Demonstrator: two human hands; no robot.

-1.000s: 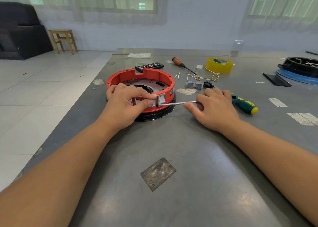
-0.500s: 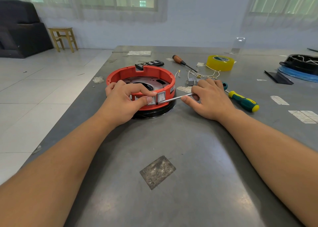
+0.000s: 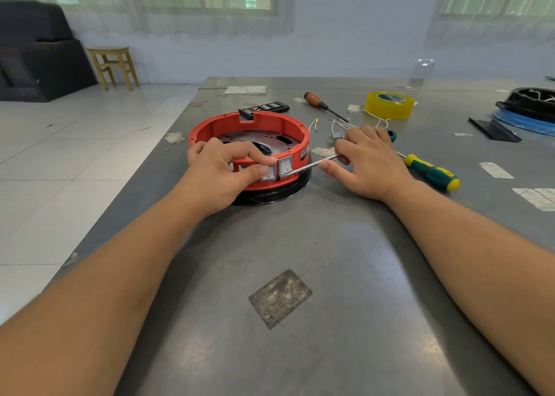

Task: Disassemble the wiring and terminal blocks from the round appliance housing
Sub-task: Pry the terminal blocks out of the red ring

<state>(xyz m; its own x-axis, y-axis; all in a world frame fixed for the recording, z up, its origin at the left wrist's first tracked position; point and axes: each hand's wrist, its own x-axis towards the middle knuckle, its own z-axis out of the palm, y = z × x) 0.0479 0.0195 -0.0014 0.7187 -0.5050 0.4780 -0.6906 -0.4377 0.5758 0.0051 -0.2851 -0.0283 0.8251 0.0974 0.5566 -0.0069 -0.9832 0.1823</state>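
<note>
Tape roll (image 3: 389,105) and spare screwdrivers (image 3: 431,172) lie behind on the bench (image 3: 330,275) — left hand (image 3: 220,175) clamps the red housing (image 3: 249,137), thumb on a switch (image 3: 268,172); right hand (image 3: 372,163) grips a screwdriver shaft (image 3: 312,164), tip at the neighbouring switch.

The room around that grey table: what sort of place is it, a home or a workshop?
Probably a small repair or assembly workshop. A metal-topped workbench carries screwdrivers, a roll of yellow tape and loose wires, and a red round housing is being taken apart. The bare tiled floor and wooden stool fit that.
</note>
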